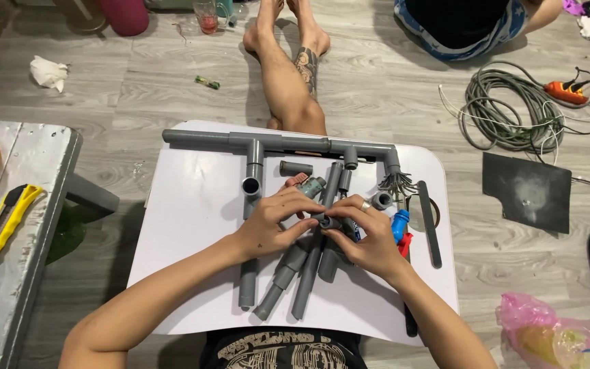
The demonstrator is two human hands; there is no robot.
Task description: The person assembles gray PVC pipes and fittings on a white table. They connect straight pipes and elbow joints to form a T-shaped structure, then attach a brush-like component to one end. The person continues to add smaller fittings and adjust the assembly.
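A small grey fitting [329, 222] is pinched between the fingertips of the left hand [274, 222] and the right hand [370, 239], both curled closed around it, above the middle of a white board [192, 205]. Beneath the hands, several loose grey pipes [288, 273] are laid lengthwise on the board. Along the board's far edge a long pipe assembly [281, 143] with tee joints is placed. Just right of the right hand on the board, a blue-handled tool [399, 224] and a dark strip [429, 222] are seen. Left of the board, a yellow knife [8, 222] is rested on a metal table [35, 171]. Right of the board, a coiled cable [507, 109] and a dark plate [527, 191] lie on the floor. Beyond the board, another person's legs [288, 75] are stretched out.
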